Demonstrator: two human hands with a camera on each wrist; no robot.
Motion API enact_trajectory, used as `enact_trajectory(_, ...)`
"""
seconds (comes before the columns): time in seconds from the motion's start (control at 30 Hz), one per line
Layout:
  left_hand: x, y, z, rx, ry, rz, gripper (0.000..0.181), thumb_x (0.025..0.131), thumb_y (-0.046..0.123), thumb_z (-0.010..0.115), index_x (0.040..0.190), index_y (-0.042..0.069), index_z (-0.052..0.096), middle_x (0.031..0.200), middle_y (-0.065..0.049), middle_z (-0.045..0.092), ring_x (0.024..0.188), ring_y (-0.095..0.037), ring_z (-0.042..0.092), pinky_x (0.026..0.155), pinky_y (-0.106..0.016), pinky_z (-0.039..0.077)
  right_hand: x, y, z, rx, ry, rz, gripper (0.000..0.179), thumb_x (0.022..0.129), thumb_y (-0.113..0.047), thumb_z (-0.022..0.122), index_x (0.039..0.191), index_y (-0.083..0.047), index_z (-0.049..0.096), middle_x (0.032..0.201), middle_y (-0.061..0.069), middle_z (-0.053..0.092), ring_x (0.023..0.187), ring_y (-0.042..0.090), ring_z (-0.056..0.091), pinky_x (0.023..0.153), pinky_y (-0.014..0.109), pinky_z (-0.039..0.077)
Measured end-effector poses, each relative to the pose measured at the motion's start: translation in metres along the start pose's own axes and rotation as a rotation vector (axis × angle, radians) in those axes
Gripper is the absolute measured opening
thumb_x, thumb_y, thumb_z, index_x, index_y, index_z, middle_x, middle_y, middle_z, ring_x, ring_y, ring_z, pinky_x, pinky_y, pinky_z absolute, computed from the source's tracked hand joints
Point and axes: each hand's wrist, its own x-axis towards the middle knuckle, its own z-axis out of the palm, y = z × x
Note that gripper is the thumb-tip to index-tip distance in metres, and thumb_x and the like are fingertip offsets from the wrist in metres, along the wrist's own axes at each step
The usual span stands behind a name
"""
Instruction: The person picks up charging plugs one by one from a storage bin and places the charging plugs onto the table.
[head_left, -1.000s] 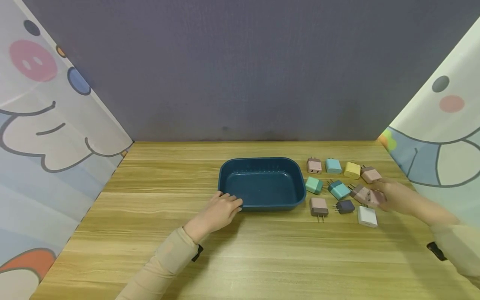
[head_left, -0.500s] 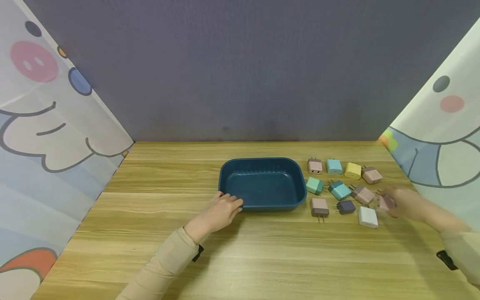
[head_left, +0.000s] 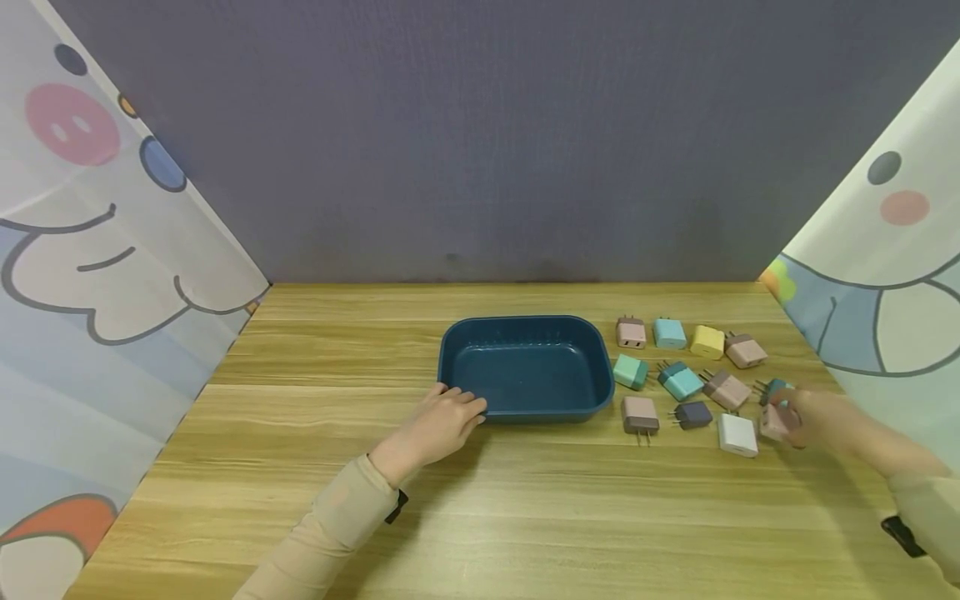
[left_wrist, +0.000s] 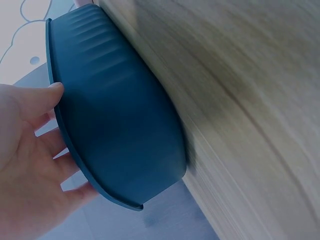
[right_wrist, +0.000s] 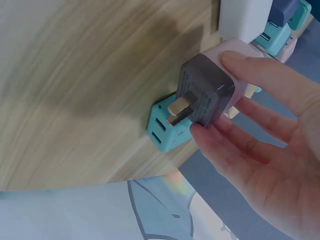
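Note:
My left hand [head_left: 438, 423] grips the near left rim of a dark blue plastic basin [head_left: 528, 412], thumb outside and fingers over the edge in the left wrist view. No contents show inside the basin. My right hand [head_left: 825, 421] holds a pink charger plug [right_wrist: 215, 82] with a dark prong face, pinched between thumb and fingers; its two metal prongs point away from the palm. Just behind that plug lies a teal charger plug [right_wrist: 167, 127] with two ports, partly covered by it. A white charger plug [head_left: 738, 435] lies just left of my right hand.
Several more charger plugs lie between basin and right hand, including a yellow one [head_left: 707, 342], a light blue one [head_left: 669, 333], a dark navy one [head_left: 692, 415] and a mint one [head_left: 631, 372]. A grey wall [head_left: 495, 150] rises behind the wooden table [head_left: 525, 517].
My right hand has shifted slightly right and toward me with the pink charger plug, and the teal plug behind it has come into view. My left hand and the basin have stayed put.

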Motion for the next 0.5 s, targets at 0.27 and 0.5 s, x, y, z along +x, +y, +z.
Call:
enact_trajectory(0.27, 0.0001, 0.0000, 0.0008, 0.008, -0.001, -0.003, 0.007, 0.089, 0.023, 0.053, 0.085, 0.018, 0.055, 0.075, 0.005, 0.056, 0.061, -0.011, 0.040, 0.064, -0.027, 0.026, 0.0015, 0.0011, 0.0075, -0.009, 0.015, -0.040, 0.044, 0.060, -0.009, 0.073, 0.090, 0.015, 0.054, 0.065, 0.004, 0.054, 0.054, 0.008, 0.042, 0.048, 0.024, 0.036)
enact_trajectory(0.5, -0.0002, -0.0002, 0.0006, 0.000, -0.003, -0.002, 0.006, 0.089, 0.022, 0.053, 0.088, 0.017, 0.056, 0.077, 0.005, 0.058, 0.063, -0.011, 0.043, 0.064, -0.027, 0.027, 0.0035, 0.0016, 0.0106, -0.004, -0.016, -0.031, 0.043, 0.061, -0.008, 0.072, 0.091, 0.016, 0.053, 0.067, 0.007, 0.056, 0.057, 0.011, 0.045, 0.050, 0.025, 0.037)
